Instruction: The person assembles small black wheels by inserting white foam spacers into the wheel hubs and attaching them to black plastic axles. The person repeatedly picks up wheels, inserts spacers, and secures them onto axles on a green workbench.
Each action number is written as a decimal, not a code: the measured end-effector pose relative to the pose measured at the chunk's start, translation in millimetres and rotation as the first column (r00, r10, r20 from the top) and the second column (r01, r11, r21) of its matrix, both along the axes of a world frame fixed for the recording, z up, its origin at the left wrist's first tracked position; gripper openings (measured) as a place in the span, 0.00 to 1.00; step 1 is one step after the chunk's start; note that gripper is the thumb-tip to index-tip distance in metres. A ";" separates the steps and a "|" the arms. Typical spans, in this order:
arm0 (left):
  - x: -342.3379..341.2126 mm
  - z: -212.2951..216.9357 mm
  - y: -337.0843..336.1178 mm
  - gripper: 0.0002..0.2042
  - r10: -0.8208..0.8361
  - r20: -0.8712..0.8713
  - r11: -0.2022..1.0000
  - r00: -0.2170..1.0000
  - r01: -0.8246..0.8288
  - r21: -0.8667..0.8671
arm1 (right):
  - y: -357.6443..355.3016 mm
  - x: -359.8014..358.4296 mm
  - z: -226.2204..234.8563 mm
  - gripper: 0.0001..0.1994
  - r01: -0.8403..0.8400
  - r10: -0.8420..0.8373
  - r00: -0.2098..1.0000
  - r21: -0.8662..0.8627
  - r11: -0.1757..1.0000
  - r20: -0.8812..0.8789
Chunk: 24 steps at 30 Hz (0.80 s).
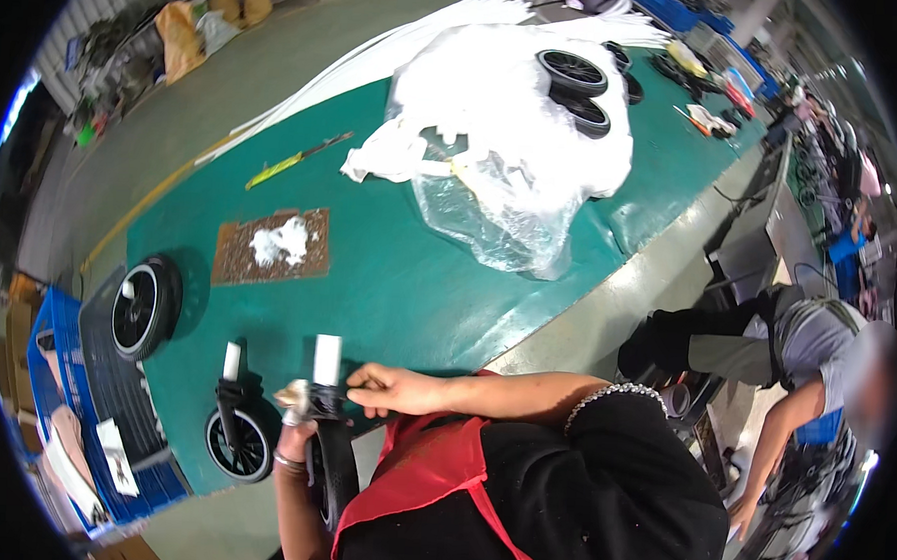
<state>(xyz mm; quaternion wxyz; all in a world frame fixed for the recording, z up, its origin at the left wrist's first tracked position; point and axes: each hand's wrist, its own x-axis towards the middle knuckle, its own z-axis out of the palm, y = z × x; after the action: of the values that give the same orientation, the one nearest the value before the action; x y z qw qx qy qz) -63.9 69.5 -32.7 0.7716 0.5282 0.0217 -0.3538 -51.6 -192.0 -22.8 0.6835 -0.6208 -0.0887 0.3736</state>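
A wheel fork [328, 400] with a white sleeve on its upright tube stands in front of me, its wheel [334, 465] partly hidden by my arm and apron. My left hand [295, 405] is wrapped round the fork's black top from the left side. From the right, my right hand [396, 390] has its fingers curled in against the fork; whether a small part is pinched there is too small to tell. A second fork with a white tube [232, 361] and a black wheel [240, 445] is just to the left on the green table [407, 323].
Another wheel [145, 307] is at the table's left edge, by a blue crate [149, 487]. A brown board [227, 255] bears a white lump [280, 243]. Beyond are a yellow cutter [275, 170], plastic wrapping [502, 207] and more wheels [574, 73]. A co-worker [806, 346] bends at the right.
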 end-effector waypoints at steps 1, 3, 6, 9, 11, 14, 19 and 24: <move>15.9 -31.9 25.0 0.36 0.085 0.188 0.969 0.978 -0.125 0.214 | -13.4 -6.5 -0.5 0.24 0.034 -0.033 0.999 -0.049 0.998 0.012; 50.7 -51.5 45.8 0.34 0.002 0.379 0.767 0.926 -0.245 0.594 | -55.5 -14.3 -8.2 0.21 0.167 -0.160 0.985 -0.114 0.979 0.072; 85.0 -16.7 38.0 0.41 -0.397 0.182 0.090 0.900 -0.159 0.983 | -154.0 -9.5 -3.9 0.16 0.489 -0.473 0.869 -0.121 0.864 0.144; 89.2 -6.6 31.0 0.44 -0.344 0.096 -0.268 0.934 -0.195 0.944 | -263.3 19.9 24.6 0.10 0.773 -0.755 0.633 -0.203 0.602 0.172; 87.7 -8.6 10.8 0.45 -0.316 0.174 -0.437 0.933 -0.306 0.846 | -334.4 43.4 28.4 0.10 0.894 -0.833 0.444 -0.102 0.436 0.331; 88.7 -40.9 -33.9 0.37 -0.423 0.473 -0.432 0.773 -0.631 0.645 | -455.2 91.7 3.0 0.13 0.968 -0.785 0.237 -0.072 0.240 0.572; 96.7 -6.1 -227.9 0.25 -0.495 0.500 -0.175 0.711 -0.645 0.744 | -583.1 196.9 -8.0 0.31 0.973 -0.843 0.050 -0.217 -0.080 0.536; 104.4 14.0 -371.2 0.21 -0.464 0.674 0.205 0.575 -0.670 0.714 | -655.4 293.3 -6.6 0.45 0.945 -0.904 0.066 -0.317 -0.079 0.422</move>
<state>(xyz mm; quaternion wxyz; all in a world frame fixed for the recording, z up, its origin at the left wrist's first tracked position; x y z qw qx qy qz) 40.5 -301.7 -18.7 0.1948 0.9738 -0.0719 0.0932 241.7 -847.4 -29.3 0.5457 -0.6811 0.4395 -0.2124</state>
